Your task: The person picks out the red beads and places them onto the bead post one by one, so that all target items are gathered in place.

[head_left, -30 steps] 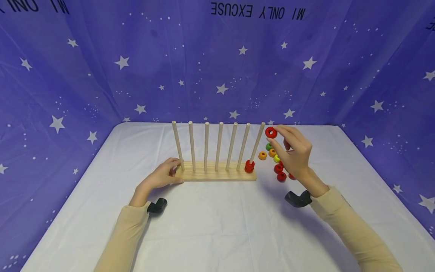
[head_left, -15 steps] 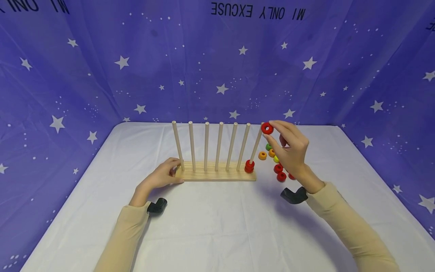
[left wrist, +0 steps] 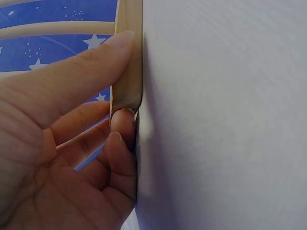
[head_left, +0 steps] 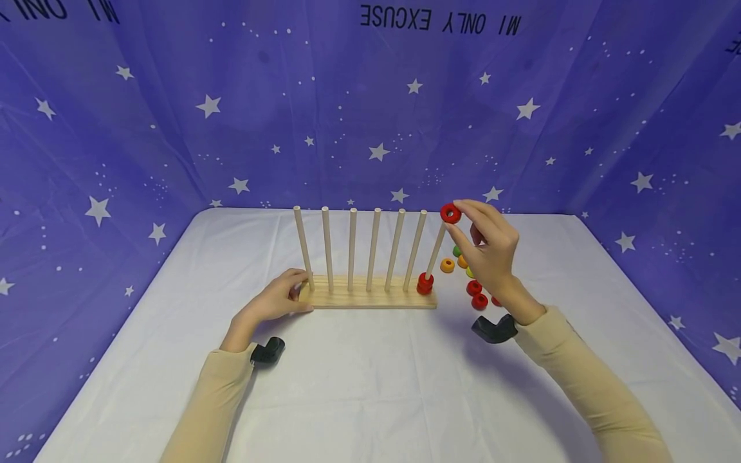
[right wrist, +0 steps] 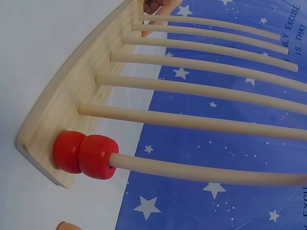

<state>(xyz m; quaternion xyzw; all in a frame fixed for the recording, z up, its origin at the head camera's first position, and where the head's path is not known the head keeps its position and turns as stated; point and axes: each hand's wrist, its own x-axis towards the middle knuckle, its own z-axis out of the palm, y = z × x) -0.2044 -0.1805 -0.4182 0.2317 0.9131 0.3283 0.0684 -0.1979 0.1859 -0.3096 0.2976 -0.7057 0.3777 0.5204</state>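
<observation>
A wooden base with a row of several upright pegs stands on the table. Its left end is gripped by my left hand; in the left wrist view the thumb lies along the front edge and the fingers curl round the end. My right hand pinches a red ring between thumb and fingertips, right at the top of the rightmost peg, whose tip it hides. Two red beads sit stacked at the foot of that peg. The right hand is out of its own wrist view.
To the right of the base lie loose beads: an orange bead, red beads, a green bead and others partly behind the right hand. A white cloth covers the table, with a purple starry curtain behind.
My right hand has moved left and slightly up with the red ring, from beside the rightmost peg to its top. The left hand and the base have stayed put.
</observation>
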